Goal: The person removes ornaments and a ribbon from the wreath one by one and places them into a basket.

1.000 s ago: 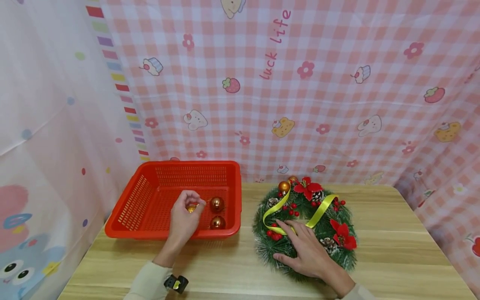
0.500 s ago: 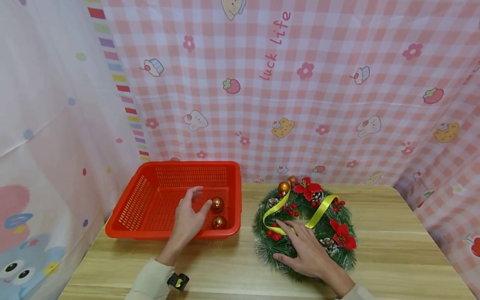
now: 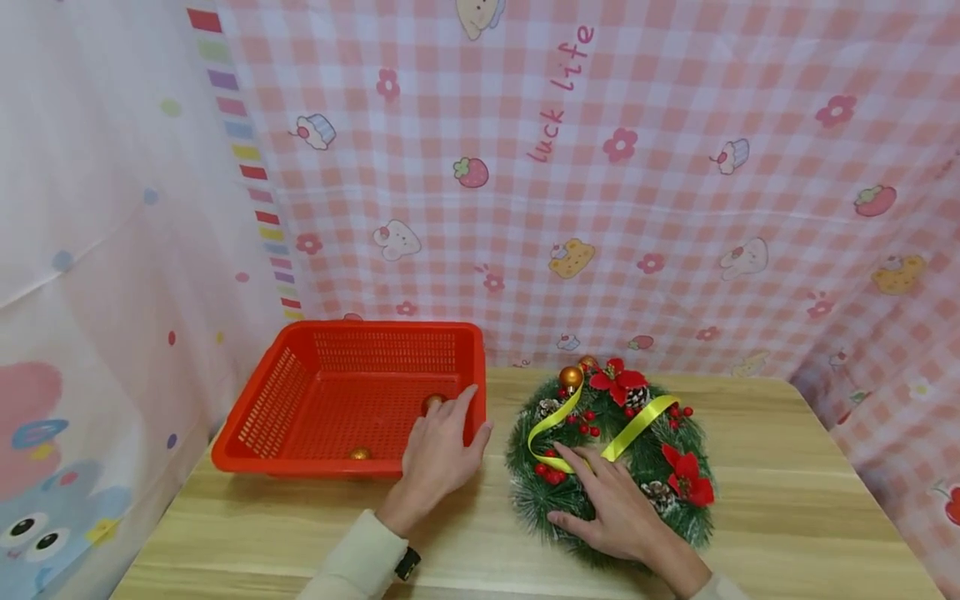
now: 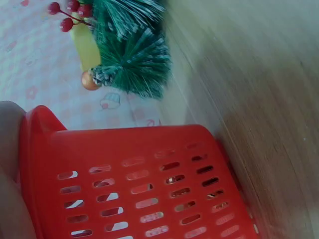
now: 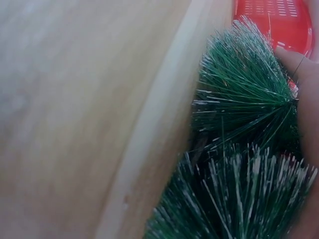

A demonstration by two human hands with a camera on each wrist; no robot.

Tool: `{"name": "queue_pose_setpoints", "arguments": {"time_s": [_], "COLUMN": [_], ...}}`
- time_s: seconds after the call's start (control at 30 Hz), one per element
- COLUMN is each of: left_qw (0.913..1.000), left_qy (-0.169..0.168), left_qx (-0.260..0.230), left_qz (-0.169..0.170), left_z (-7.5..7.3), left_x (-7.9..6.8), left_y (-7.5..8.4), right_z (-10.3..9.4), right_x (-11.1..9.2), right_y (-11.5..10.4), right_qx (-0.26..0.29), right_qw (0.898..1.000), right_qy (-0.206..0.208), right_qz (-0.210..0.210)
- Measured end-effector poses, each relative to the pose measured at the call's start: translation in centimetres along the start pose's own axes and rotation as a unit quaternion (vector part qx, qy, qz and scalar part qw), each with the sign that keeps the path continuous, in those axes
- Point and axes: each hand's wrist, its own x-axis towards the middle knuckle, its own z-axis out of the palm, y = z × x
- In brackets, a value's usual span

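Observation:
My left hand [image 3: 441,450] reaches over the front right corner of the red plastic basket [image 3: 262,433], its fingers extended and thumb out by the right rim. One copper-coloured bauble [image 3: 433,403] shows just beyond its fingers. Near the front wall lies a gold bauble [image 3: 361,454]. In the left wrist view the fingers [image 4: 11,149] lie beside the rim, and metallic glints show through the slots. My right hand [image 3: 611,504] rests spread on the green Christmas wreath [image 3: 536,508], fingertips by the yellow ribbon [image 3: 637,429].
The wreath bears red poinsettias [image 3: 686,477], pinecones [image 3: 657,496], red berries and gold baubles [image 3: 571,377]. Both wreath and basket stand on a wooden table [image 3: 780,500]. A pink checked cloth [image 3: 645,208] hangs behind the table's back edge.
My left hand has moved right, from inside the basket to its front right corner. The gold bauble it covered shows now, and the nearer copper-coloured one is hidden. My right hand stays put.

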Motion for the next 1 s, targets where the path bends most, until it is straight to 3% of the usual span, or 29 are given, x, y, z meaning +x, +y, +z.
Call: {"name": "queue_pose_setpoints", "arguments": {"time_s": [0.23,0.4,0.57,0.8,1.0], "left_qw": [0.9978,0.9963,0.9965,0.9955,0.9953], "left_qy": [-0.047,-0.055,-0.065,-0.087,-0.091], "left_qx": [0.048,0.065,0.051,0.035,0.03], "left_qz": [0.0,0.008,0.01,-0.013,-0.017], "left_z": [0.2,0.0,-0.1,-0.2,-0.3], "left_x": [-0.5,-0.3,-0.1,0.0,0.0], "left_y": [0.2,0.0,0.0,0.1,0.0], "right_z": [0.1,0.0,-0.3,-1.1,-1.7], "right_x": [-0.3,-0.3,-0.4,-1.1,-1.6], "right_y": [0.0,0.0,0.3,1.6,2.7], "right_qx": [0.0,0.003,0.001,-0.002,-0.016], "right_qw": [1.0,1.0,1.0,0.997,0.993], "right_qy": [0.005,-0.004,-0.014,-0.021,0.003], "right_qz": [-0.004,-0.015,-0.028,-0.078,-0.116]}}
